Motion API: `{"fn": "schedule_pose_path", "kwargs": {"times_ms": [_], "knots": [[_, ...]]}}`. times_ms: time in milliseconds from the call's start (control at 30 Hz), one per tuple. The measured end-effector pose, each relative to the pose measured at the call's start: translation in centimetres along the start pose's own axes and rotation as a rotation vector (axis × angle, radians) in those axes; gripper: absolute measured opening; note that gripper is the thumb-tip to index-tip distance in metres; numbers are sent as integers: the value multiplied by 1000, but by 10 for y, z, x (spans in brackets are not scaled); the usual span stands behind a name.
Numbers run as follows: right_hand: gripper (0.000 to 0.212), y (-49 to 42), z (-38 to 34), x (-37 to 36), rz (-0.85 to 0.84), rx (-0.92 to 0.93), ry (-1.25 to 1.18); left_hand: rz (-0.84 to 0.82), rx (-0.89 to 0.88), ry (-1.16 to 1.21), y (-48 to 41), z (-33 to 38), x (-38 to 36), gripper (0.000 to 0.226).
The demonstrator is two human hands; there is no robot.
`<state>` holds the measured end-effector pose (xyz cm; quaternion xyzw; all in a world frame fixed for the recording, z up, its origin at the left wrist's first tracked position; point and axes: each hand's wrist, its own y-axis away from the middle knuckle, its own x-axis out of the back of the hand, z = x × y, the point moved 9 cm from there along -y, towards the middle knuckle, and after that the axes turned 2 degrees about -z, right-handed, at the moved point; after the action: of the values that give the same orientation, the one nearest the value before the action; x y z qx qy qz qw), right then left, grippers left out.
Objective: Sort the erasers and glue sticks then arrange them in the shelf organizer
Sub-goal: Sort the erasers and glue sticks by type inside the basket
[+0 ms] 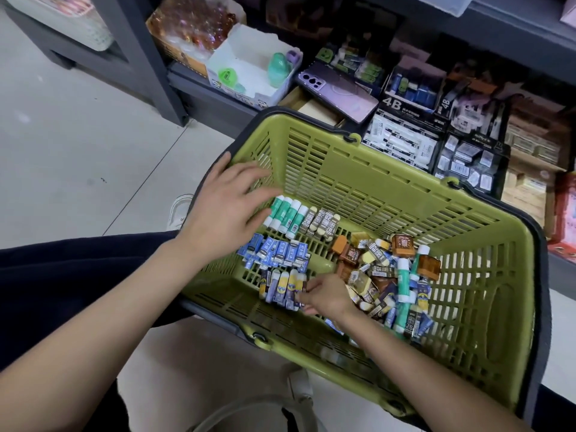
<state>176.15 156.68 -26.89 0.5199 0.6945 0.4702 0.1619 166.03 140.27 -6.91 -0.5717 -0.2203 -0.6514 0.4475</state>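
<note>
Green plastic, stiff and slotted, makes the basket that holds everything. To the right of the right hand's fingers lies the unsorted pile of erasers and glue sticks, loose and mixed. The left hand hovers with its fingers spread and straight, holding nothing. Just under their tips lies the row of green glue sticks, with the 2B erasers beside it. Between the two hands are the blue erasers. The right hand curls its fingers and seems to pinch the last of the purple and yellow glue sticks, at the row's right end. I judge these sticks light, hard and smooth, so they may roll or slip. It is better to take one by the middle of the barrel, not by the cap.
</note>
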Motion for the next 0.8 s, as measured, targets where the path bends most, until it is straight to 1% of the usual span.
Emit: {"fn": "schedule_pose_path", "kwargs": {"times_ms": [67,133,233,333,400,467,533,600,667,733,800], "knots": [[21,-1,-6,-3,22,24,32,-40,-5,-19,1,1,-6,33],[20,0,-11,-5,33,48,37,-46,1,-25,1,1,-8,33],[22,5,-6,-2,5,25,-67,-46,2,-26,2,2,-12,32],[23,11,10,31,22,7,-133,-50,6,-33,3,3,-16,31],[23,14,30,58,40,-9,-75,-60,19,-7,2,5,-22,30],[24,15,46,74,20,4,106,-89,40,58,1,10,-30,30],[30,12,52,75,-10,69,328,-131,93,207,0,17,-42,30],[41,7,48,68,0,164,635,-186,160,373,-1,25,-56,32],[50,3,45,59,20,236,895,-234,180,469,-3,38,-69,33],[54,-3,48,47,-8,269,1068,-302,183,517,-5,51,-83,33],[57,-9,51,40,-59,288,1157,-344,198,559,-8,58,-93,32]]}}
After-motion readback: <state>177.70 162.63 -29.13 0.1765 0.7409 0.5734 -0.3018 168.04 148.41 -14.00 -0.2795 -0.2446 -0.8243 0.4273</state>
